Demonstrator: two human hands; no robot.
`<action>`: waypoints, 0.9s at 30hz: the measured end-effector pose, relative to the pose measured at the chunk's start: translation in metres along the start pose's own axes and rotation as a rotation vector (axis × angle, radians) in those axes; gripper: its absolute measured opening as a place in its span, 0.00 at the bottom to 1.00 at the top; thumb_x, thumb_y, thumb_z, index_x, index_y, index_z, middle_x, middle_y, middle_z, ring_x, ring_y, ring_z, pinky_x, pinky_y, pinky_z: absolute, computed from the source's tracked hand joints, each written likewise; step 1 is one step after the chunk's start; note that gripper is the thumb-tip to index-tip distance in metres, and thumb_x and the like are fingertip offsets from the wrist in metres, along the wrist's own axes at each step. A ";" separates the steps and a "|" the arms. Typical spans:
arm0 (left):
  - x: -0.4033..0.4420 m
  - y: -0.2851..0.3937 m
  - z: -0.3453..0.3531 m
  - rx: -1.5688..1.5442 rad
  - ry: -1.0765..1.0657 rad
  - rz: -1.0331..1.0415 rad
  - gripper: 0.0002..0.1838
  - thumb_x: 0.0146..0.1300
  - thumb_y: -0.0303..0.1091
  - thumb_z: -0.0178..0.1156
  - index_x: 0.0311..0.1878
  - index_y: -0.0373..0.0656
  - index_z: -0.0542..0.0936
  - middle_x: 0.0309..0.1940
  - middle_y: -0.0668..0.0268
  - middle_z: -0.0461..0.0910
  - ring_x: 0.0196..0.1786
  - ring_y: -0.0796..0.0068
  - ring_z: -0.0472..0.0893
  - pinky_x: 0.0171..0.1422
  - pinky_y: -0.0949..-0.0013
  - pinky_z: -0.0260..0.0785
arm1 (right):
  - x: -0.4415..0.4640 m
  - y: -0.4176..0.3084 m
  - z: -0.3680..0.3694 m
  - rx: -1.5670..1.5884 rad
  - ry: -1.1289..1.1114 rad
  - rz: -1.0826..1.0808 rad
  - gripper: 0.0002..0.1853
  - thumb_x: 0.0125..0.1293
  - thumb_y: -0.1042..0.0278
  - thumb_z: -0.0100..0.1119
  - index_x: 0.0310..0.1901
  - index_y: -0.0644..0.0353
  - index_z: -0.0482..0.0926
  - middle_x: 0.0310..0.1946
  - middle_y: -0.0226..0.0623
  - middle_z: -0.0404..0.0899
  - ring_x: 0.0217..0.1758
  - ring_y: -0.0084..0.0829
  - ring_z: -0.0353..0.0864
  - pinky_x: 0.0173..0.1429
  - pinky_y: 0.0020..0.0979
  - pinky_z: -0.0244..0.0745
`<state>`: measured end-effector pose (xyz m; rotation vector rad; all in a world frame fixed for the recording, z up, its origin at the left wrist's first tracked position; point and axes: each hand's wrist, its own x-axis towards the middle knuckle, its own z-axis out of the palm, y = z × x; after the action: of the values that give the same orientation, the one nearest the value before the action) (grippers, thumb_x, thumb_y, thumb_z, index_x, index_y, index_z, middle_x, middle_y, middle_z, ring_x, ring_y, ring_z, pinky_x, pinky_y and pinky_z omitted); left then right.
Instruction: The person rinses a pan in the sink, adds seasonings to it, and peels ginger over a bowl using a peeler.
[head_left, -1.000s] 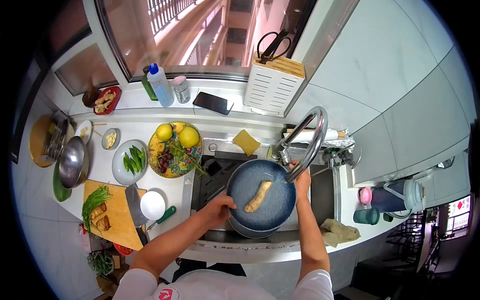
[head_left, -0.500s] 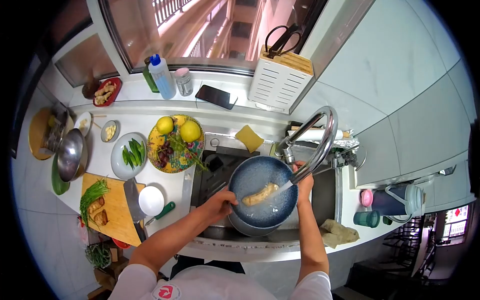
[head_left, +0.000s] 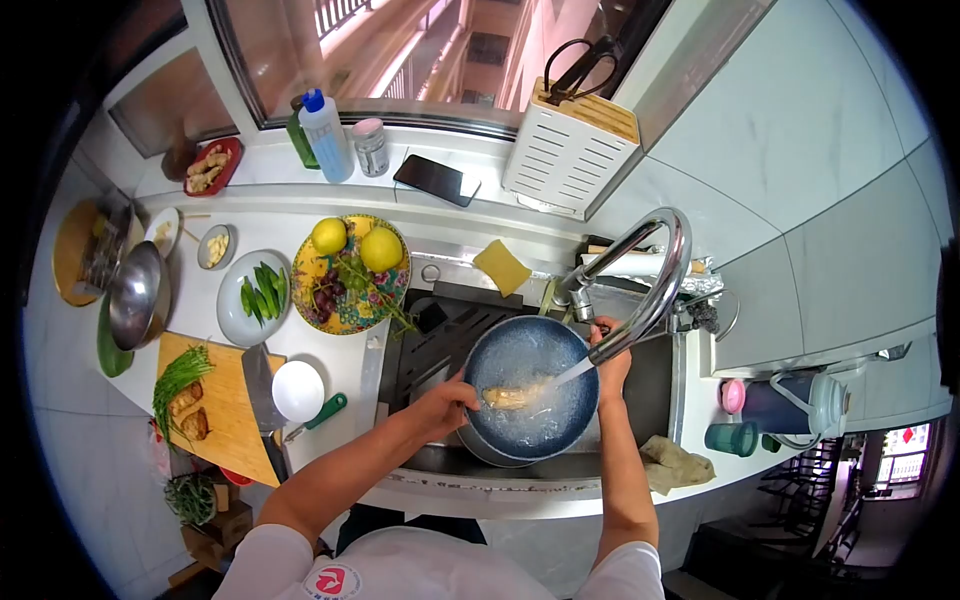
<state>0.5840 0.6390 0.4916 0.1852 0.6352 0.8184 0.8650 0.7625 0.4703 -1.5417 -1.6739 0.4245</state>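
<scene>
A blue speckled pan (head_left: 486, 355) is held over the sink (head_left: 640, 440) under the running faucet (head_left: 665, 255). My left hand (head_left: 447, 408) is closed on its left rim, thumb on top. At its right side my right hand (head_left: 613, 372) is closed on the pan, partly behind the faucet spout; whether it grips rim or handle I cannot tell. Water streams into the pan, which holds cloudy, rippling water. In it lies a pale yellowish, elongated piece (head_left: 512, 398), its kind unclear, blurred by the splashing.
Left of the sink are a fruit plate (head_left: 352, 318), a plate of green peppers (head_left: 238, 322), a white bowl (head_left: 298, 392), a cleaver (head_left: 262, 390) and a cutting board (head_left: 225, 375). A yellow sponge (head_left: 502, 268) lies behind the sink, a rag (head_left: 676, 465) on its right front edge.
The pale piece has shifted and turned more level in the pan, and the water looks more churned. Both hands keep their hold; the view has shifted slightly.
</scene>
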 end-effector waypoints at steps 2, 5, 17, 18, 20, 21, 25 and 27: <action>0.003 -0.004 -0.006 -0.008 -0.015 0.004 0.44 0.47 0.21 0.53 0.73 0.53 0.59 0.57 0.62 0.72 0.56 0.67 0.75 0.62 0.58 0.68 | 0.000 0.000 -0.002 0.029 -0.011 0.011 0.11 0.67 0.67 0.61 0.47 0.60 0.80 0.32 0.39 0.80 0.33 0.31 0.82 0.41 0.31 0.75; 0.000 -0.007 -0.008 -0.025 -0.020 -0.002 0.44 0.47 0.21 0.54 0.73 0.53 0.59 0.56 0.62 0.72 0.56 0.68 0.75 0.62 0.59 0.68 | 0.004 -0.007 -0.006 0.030 -0.020 -0.013 0.12 0.67 0.67 0.60 0.51 0.57 0.80 0.31 0.38 0.80 0.33 0.29 0.81 0.41 0.30 0.74; -0.063 -0.009 0.005 0.019 0.148 -0.009 0.39 0.43 0.24 0.58 0.65 0.43 0.65 0.49 0.61 0.78 0.52 0.69 0.78 0.62 0.62 0.67 | 0.012 0.005 -0.011 0.554 -0.041 0.287 0.24 0.71 0.58 0.56 0.66 0.55 0.69 0.37 0.33 0.80 0.33 0.22 0.79 0.38 0.24 0.72; -0.074 -0.006 0.013 0.045 0.199 0.018 0.34 0.41 0.26 0.61 0.59 0.40 0.72 0.43 0.59 0.82 0.49 0.66 0.80 0.62 0.62 0.68 | -0.001 -0.011 -0.018 0.494 -0.086 0.347 0.28 0.71 0.51 0.55 0.67 0.55 0.67 0.44 0.35 0.80 0.38 0.24 0.80 0.41 0.26 0.74; -0.091 -0.013 0.010 -0.006 0.196 0.063 0.33 0.41 0.26 0.61 0.57 0.40 0.73 0.42 0.60 0.82 0.49 0.67 0.80 0.62 0.63 0.67 | -0.032 -0.059 -0.034 0.537 -0.329 0.556 0.31 0.71 0.45 0.53 0.68 0.56 0.67 0.48 0.35 0.79 0.44 0.23 0.79 0.47 0.27 0.72; -0.103 -0.016 0.008 -0.044 0.179 0.092 0.31 0.41 0.27 0.61 0.56 0.40 0.75 0.42 0.60 0.82 0.48 0.68 0.80 0.62 0.63 0.66 | -0.048 -0.079 -0.038 0.699 -0.477 0.609 0.29 0.72 0.43 0.49 0.66 0.54 0.67 0.48 0.32 0.79 0.48 0.25 0.78 0.47 0.26 0.72; -0.156 -0.028 -0.004 -0.073 0.200 0.133 0.27 0.44 0.26 0.62 0.54 0.41 0.77 0.45 0.63 0.82 0.48 0.68 0.79 0.58 0.65 0.66 | -0.139 -0.103 -0.034 1.078 -0.655 0.879 0.30 0.75 0.43 0.41 0.65 0.59 0.70 0.60 0.39 0.76 0.61 0.36 0.77 0.65 0.41 0.72; -0.188 -0.032 -0.004 -0.096 0.186 0.217 0.28 0.45 0.24 0.61 0.55 0.42 0.75 0.46 0.64 0.81 0.49 0.69 0.79 0.57 0.66 0.67 | -0.167 -0.116 -0.033 1.265 -0.715 0.913 0.29 0.76 0.42 0.40 0.62 0.59 0.72 0.58 0.39 0.78 0.60 0.37 0.77 0.65 0.42 0.72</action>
<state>0.5051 0.4801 0.5614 0.0916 0.7571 1.0817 0.8002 0.5733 0.5188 -1.0172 -0.5777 2.1821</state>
